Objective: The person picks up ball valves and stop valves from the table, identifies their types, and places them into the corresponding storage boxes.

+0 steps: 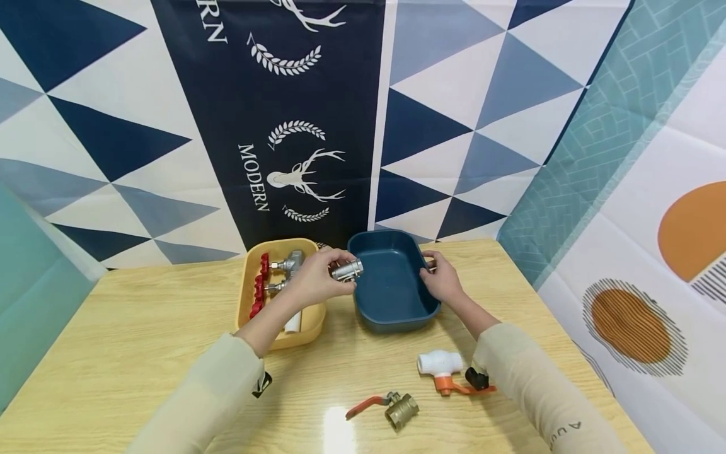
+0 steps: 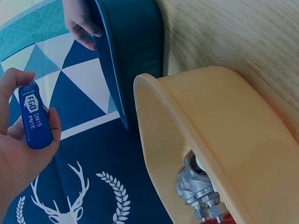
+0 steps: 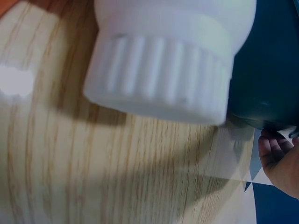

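My left hand (image 1: 321,277) holds a small metal valve (image 1: 347,270) between thumb and fingers, above the gap between the two bins. In the left wrist view the valve (image 2: 35,115) shows a blue side marked DN15 PN16. With thumb and fingers my right hand (image 1: 443,277) grips the right rim of a dark blue plastic bin (image 1: 391,323). To the left stands a yellow bin (image 1: 317,315) containing grey metal valves (image 1: 292,260) with red handles and a white piece (image 1: 293,323).
A brass ball valve (image 1: 401,411) with a red lever lies on the wooden table (image 1: 142,340) near the front. Beneath my right forearm is a white plastic valve (image 1: 441,362) with an orange handle. Patterned cloth (image 1: 317,126) hangs behind the bins.
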`<state>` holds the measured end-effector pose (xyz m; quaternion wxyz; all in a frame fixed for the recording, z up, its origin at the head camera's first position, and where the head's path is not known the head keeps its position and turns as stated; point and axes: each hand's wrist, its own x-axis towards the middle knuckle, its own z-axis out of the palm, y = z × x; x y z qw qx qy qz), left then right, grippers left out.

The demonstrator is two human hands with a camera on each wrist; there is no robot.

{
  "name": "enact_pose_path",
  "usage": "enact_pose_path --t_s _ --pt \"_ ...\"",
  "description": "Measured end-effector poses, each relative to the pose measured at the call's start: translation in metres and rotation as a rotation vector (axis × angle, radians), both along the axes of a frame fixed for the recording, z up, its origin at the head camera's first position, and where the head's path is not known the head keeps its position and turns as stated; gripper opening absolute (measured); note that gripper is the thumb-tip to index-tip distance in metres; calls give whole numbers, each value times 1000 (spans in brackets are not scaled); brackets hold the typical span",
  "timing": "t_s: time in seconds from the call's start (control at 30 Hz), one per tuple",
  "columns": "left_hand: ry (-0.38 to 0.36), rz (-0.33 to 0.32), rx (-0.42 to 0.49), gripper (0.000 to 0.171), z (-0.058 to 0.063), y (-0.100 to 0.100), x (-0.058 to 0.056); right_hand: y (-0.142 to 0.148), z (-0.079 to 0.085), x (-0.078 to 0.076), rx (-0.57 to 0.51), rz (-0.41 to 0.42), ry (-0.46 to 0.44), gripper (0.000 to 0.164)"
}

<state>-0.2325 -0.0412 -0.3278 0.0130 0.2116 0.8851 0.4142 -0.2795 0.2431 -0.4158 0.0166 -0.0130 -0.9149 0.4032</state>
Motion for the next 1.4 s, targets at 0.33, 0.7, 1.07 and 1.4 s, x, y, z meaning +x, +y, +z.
enact_pose_path --t_s 0.33,0.7,1.07,1.4 --pt "3 21 -28 41 -3 7 -18 0 -2 -1 5 3 6 44" --pt "1 -1 -49 40 2 19 -34 3 -1 2 -32 21 50 42" --pt "3 -2 -59 41 2 32 -51 -1 -3 -1 6 -8 17 44" --pt "1 -15 -98 41 1 42 -64 -1 -3 1 -9 -9 35 44"
